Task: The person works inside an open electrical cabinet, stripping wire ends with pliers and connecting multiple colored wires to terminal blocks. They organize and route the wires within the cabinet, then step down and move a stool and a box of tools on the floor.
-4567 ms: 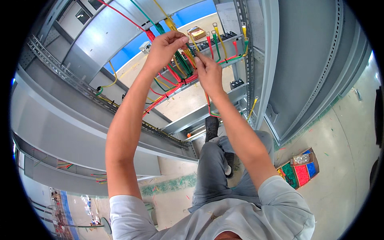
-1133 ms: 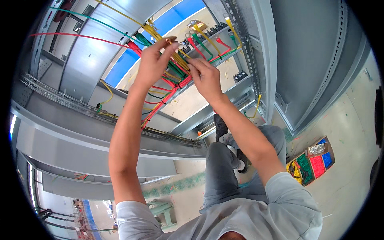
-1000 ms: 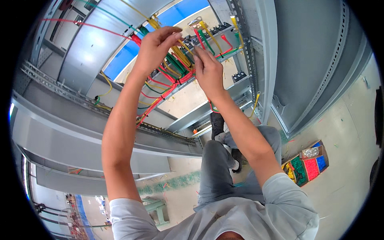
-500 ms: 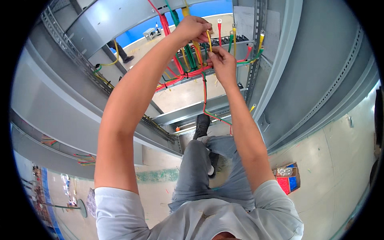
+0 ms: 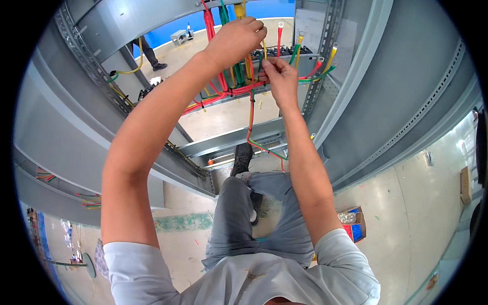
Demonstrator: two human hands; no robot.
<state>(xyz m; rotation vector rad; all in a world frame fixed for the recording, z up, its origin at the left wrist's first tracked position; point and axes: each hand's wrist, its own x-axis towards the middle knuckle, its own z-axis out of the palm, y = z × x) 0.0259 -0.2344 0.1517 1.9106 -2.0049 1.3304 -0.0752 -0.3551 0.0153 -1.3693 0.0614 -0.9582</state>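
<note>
Inside a grey metal cabinet frame, a thin yellow wire runs upright between my hands. My left hand is closed at its upper part, with the fingertips partly hidden. Lower down, my right hand pinches the same wire between thumb and fingers. Behind them hang bundles of red wires, green wires and yellow wires. A tied red wire harness crosses just below my left wrist. To the right of my hands stand a red cable with a ring lug and similar yellow and green ones.
A perforated upright rail stands right of the cables. Low crossbars span the frame above my feet. An open box of red and blue small parts sits on the floor at right. Another person's leg shows beyond the frame.
The view has shifted a little, so the cabinet and floor box sit further left. My left hand has turned more knuckles-up over the wire. My right hand keeps its pinch.
</note>
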